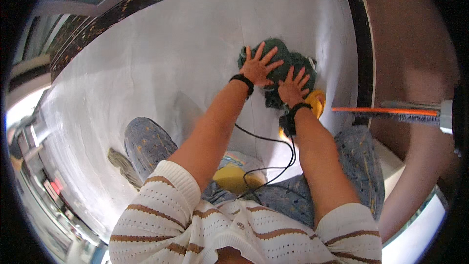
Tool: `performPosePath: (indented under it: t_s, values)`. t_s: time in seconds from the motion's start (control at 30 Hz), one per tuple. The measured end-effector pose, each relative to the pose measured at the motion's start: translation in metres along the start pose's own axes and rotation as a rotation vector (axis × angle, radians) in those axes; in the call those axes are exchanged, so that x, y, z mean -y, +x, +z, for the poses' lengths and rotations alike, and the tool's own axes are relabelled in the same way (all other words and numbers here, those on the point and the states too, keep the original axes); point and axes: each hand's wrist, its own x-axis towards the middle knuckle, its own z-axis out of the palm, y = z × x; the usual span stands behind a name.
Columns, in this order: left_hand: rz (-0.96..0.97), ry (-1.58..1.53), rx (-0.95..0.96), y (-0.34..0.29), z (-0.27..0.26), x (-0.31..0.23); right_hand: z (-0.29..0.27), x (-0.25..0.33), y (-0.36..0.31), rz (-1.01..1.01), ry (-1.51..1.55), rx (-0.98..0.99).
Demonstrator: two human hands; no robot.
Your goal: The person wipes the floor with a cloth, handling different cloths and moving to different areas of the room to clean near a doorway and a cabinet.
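A crumpled dark green cloth (276, 75) lies on the pale grey floor (161, 58) ahead of me. My left hand (261, 68) presses on its left part, palm down and fingers spread. On its right part rests my right hand (294, 88), also flat with the fingers apart. Neither hand grips the cloth. Each wrist wears a black band, and a thin black cable (261, 137) loops between my forearms. Just beyond my right wrist is a yellow object (317, 101), possibly a slipper, partly hidden by my arm.
Dark speckled border strips (364, 63) edge the floor at the far side and right. An orange-edged brush (386, 111) with dark bristles juts in from the right. My bent knees (149, 142) flank my arms. A yellow rounded shape (239, 178) shows between them. Olive fabric (123, 166) lies left.
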Motion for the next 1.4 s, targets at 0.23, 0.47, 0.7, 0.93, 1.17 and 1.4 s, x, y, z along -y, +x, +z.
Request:
performPosePath:
  t_s: [0.23, 0.47, 0.7, 0.93, 1.17, 1.4]
  values:
    - [-0.160, -0.155, 0.082, -0.072, -0.026, -0.053, -0.004, 0.010, 0.004, -0.005, 0.020, -0.026]
    - [-0.400, -0.260, -0.060, -0.228, -0.076, 0.034, -0.045, 0.080, -0.036, -0.043, -0.232, 0.001]
    - [-0.465, -0.083, -0.179, -0.289, -0.161, 0.040, -0.141, 0.214, -0.148, -0.714, 0.318, -0.147]
    - [-0.491, 0.177, 0.008, -0.289, -0.255, -0.004, -0.161, 0.204, -0.159, -1.142, -0.127, -0.451]
    - [-0.510, 0.159, 0.010, -0.268, -0.331, -0.052, -0.115, 0.179, -0.095, -0.862, -0.525, -0.459]
    - [-0.106, 0.217, -0.118, -0.170, -0.421, -0.104, -0.115, 0.047, 0.049, -0.258, 0.564, -0.362]
